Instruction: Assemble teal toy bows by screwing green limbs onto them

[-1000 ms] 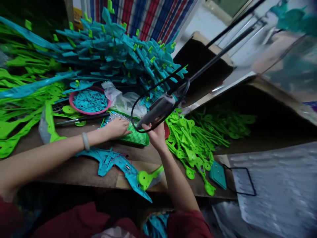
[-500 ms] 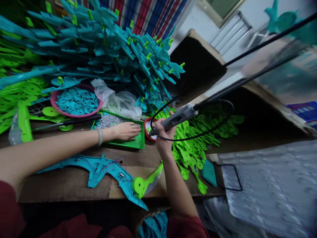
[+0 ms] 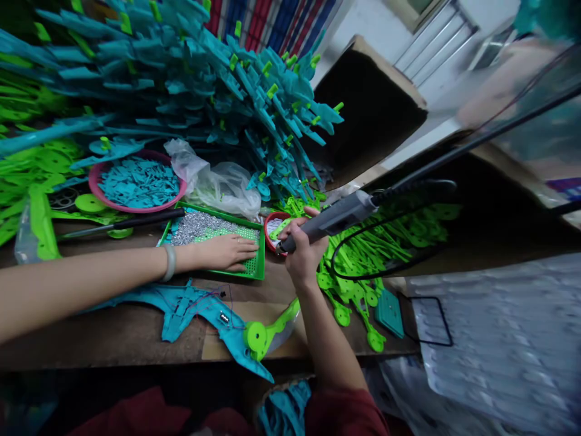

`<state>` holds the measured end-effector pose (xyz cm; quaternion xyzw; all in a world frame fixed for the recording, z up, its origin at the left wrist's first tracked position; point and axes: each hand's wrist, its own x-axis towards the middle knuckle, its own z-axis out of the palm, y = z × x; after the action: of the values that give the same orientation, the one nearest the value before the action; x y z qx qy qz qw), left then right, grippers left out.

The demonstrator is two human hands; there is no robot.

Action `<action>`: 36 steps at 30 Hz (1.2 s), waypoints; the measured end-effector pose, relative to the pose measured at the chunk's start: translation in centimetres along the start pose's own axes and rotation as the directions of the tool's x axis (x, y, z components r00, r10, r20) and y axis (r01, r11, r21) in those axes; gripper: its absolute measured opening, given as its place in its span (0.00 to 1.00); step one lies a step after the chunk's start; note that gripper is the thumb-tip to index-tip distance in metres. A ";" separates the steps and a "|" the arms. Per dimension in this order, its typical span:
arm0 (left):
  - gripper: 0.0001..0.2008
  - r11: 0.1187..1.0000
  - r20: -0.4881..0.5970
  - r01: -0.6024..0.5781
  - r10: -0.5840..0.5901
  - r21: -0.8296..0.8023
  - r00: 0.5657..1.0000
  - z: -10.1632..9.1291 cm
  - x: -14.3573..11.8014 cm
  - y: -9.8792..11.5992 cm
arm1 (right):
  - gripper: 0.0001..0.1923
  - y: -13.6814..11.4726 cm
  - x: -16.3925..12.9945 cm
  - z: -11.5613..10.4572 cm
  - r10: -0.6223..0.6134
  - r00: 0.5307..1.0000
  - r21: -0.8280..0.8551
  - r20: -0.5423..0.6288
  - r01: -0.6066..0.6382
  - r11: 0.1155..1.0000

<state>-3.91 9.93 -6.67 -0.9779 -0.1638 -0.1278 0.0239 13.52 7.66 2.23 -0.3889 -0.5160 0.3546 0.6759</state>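
My left hand lies flat in a green perforated tray, fingers stretched out. Small silver screws are heaped beside it in the tray. My right hand is wrapped round a grey electric screwdriver, its tip tilted down to the left beside a small red basket with white and green pieces. In front of both hands a blue plastic shell half with thin wires lies on the table. A bright green piece is joined to its right end.
Blue plastic parts are piled high at the back. A pink bowl holds small blue pieces. Green parts lie heaped to the right, near a cardboard box. A long black-handled screwdriver rests left of the tray.
My left hand has shifted slightly down in the tray, and its fingers have spread. The electric screwdriver has moved a little to the right, with its cable swinging right.
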 end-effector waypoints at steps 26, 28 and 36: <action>0.20 0.935 -0.126 0.339 -0.326 0.101 0.937 -8.0 -4.0 15.1 | 0.23 7.3 -0.4 4.5 0.027 0.996 0.054 0.080 -0.031 0.998; 0.21 0.940 -0.156 0.341 -0.333 0.026 0.930 -6.5 -3.5 18.5 | 0.22 7.8 -0.3 4.4 0.028 0.995 0.028 0.093 -0.030 0.999; 0.21 0.970 -0.118 0.241 -0.242 -0.029 0.963 -2.1 -1.8 19.8 | 0.20 8.6 -0.4 4.4 0.006 0.987 0.042 0.160 -0.013 0.999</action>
<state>0.37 -9.51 -5.19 -0.9412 -0.2791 -0.1898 0.0110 8.52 11.84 -4.89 -0.3472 -0.5590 0.3985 0.6389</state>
